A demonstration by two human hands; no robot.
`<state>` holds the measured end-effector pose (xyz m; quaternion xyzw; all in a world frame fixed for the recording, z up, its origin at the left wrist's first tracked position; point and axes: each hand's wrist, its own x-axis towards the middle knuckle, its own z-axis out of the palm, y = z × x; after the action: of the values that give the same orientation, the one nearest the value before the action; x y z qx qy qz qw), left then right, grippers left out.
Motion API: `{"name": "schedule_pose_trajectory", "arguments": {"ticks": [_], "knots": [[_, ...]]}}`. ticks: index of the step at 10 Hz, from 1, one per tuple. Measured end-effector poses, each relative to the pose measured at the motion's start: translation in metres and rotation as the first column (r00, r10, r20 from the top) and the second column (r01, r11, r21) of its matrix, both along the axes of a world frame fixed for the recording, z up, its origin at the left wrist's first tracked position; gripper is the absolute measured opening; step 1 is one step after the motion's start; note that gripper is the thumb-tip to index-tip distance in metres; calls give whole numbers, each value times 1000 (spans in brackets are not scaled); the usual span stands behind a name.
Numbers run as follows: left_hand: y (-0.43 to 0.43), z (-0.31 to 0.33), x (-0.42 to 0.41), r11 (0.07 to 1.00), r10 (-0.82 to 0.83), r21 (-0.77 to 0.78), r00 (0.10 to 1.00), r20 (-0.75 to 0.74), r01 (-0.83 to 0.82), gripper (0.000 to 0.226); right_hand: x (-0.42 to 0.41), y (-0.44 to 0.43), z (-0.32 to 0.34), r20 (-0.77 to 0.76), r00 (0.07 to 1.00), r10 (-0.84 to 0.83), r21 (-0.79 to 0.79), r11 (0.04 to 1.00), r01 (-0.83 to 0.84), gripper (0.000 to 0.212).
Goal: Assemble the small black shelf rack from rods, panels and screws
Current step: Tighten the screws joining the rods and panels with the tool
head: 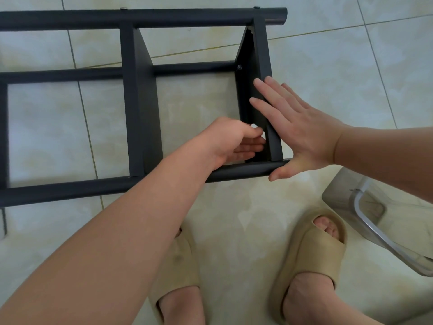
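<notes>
The black shelf rack (131, 102) is found lying on its side on the tiled floor (328, 66), filling the far left and centre of the scene. Three rods are seen running left to right: a far rod (140, 17), a middle rod (61, 75) and a near rod (70, 191). A left panel (140, 102) and a right panel (264, 66) are set crosswise between them. Two screw heads (123, 8) are noted on the far rod, and one inner screw (239, 67) where the middle rod meets the right panel.

The left hand (229, 141) is reached into the bay between the panels, at the near end of the right panel. Its fingers are curled towards the panel's inner face; whether anything is pinched cannot be told.

The right hand (302, 132) is laid flat against the outer side of the right panel, fingers straight and slightly apart, thumb at the right end of the near rod.

Nearer, a left slipper (178, 266) and a right slipper (311, 249), both beige, are worn. A clear container (365, 207) with a metallic rim is recorded at the right edge.
</notes>
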<state>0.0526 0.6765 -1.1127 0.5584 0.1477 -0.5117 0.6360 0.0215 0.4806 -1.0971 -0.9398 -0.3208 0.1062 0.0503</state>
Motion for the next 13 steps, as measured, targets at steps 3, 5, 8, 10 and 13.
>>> {"name": "schedule_pose_trajectory", "arguments": {"ticks": [3,5,8,10,13], "knots": [[0,3,0,997,-69,21,998,-9,69,9,0,0,0,-5,1000,0,0,1000,0,136],[5,4,-1,988,-151,38,982,109,148,15,0,1,1,-9,1000,-3,-7,1000,3,137],[7,8,-3,964,-263,82,945,193,252,22,0,1,2,-7,1000,-1,-11,1000,1,137],[7,12,-5,945,-326,114,912,249,307,22,0,1,2,-11,1000,-3,-6,1000,3,137],[8,16,-6,924,-381,138,882,278,356,23,0,1,2,-13,1000,-4,-12,1000,4,137]]}}
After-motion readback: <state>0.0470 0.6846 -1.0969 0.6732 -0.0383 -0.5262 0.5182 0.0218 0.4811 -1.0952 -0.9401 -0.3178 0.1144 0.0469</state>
